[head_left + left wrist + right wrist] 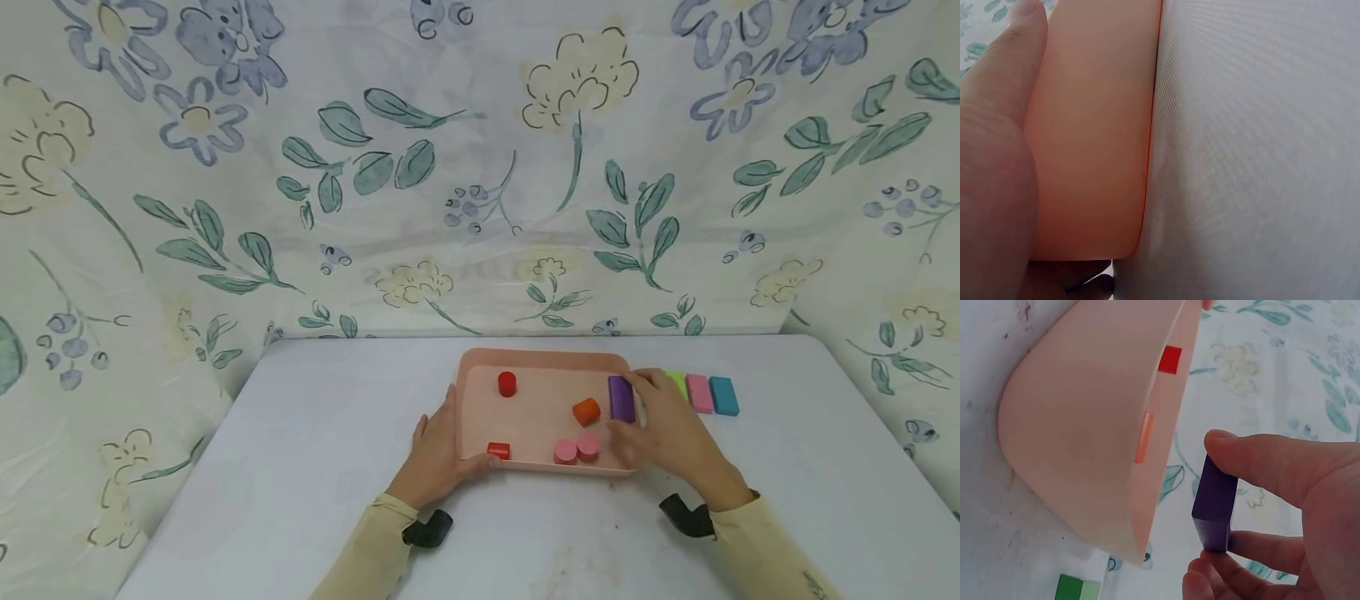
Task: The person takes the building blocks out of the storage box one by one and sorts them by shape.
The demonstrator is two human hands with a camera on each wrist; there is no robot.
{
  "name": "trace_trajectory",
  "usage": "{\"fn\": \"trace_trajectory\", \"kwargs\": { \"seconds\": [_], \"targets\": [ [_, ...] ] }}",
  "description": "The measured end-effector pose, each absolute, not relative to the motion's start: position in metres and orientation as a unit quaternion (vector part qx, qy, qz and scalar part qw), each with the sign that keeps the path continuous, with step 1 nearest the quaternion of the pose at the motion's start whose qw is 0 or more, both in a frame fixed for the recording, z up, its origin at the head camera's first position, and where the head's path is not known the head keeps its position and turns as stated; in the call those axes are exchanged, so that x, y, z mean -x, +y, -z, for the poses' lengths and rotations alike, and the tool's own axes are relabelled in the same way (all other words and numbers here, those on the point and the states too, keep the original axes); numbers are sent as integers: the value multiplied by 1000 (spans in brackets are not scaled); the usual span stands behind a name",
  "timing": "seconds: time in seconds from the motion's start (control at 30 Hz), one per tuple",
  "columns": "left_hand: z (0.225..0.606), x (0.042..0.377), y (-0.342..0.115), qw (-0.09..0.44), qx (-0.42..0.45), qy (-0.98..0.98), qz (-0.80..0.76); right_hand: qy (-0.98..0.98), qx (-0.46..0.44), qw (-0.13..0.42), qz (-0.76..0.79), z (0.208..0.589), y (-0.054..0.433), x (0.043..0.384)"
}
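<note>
A shallow peach tray (pixel 540 417) lies on the table. My left hand (pixel 433 465) grips its near left corner, the thumb on the front rim and the other fingers along the left side. My right hand (pixel 671 433) pinches a purple rectangular block (pixel 1215 503) between thumb and fingertips, at the tray's right rim. Inside the tray are a red cylinder (pixel 507 384) at the back, another red block (pixel 498 451) near the left thumb, an orange block (pixel 587 412), and two pink cylinders (pixel 566 452) side by side at the front.
Just right of the tray, partly behind my right hand, stand a lime green block (pixel 677 383), a pink block (pixel 700 393) and a blue block (pixel 724 396) in a row. Floral cloth (pixel 480 167) hangs behind the white table (pixel 337 433).
</note>
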State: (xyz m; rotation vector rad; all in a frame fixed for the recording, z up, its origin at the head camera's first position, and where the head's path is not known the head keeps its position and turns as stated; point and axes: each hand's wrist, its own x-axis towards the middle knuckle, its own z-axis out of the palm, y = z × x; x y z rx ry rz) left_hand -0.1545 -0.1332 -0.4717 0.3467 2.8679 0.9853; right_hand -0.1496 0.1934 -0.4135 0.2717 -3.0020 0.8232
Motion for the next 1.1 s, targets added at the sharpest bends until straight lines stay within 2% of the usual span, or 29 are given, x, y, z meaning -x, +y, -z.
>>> {"fn": "trace_trajectory", "kwargs": {
  "seconds": [0.9, 1.1],
  "targets": [
    [472, 154, -132, 42, -112, 940, -321, -968, -56, 9, -244, 415, 241, 159],
    [472, 154, -132, 43, -110, 940, -319, -967, -70, 29, -241, 415, 253, 160]
  ]
}}
